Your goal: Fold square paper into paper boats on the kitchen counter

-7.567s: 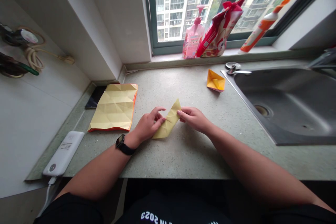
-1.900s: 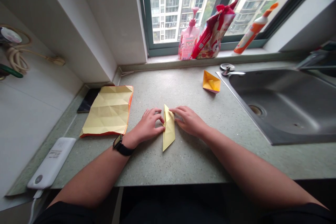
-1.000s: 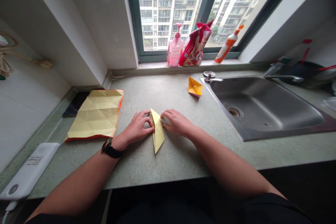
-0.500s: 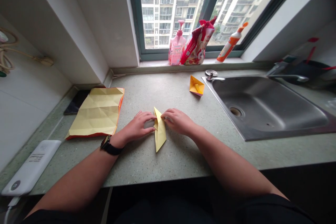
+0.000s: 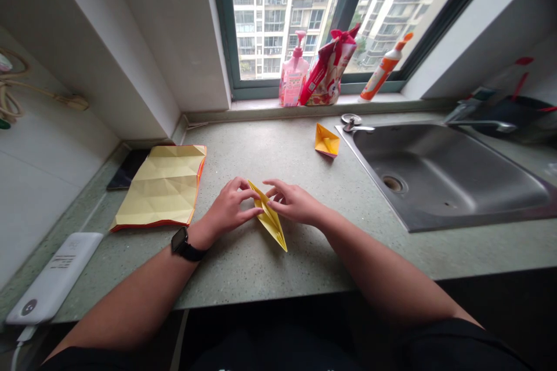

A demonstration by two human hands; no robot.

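left hand (image 5: 230, 208): grip pinched on the far end of the folded yellow paper (image 5: 273, 223), from its left side
right hand (image 5: 292, 204): fingertips closed on the same end, from the right
folded yellow paper: narrow and pointed, its near tip on the tabletop (image 5: 313, 261), midway along the near edge
creased yellow sheet (image 5: 163, 185): flat, toward the left edge
small paper box (image 5: 326, 140): just beside the sink (image 5: 452, 185), near the far edge

Narrow yellow folded paper (image 5: 270, 218), pointed, tilted

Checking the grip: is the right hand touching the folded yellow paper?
Touching. The head view shows fingertips of the right hand on the paper.
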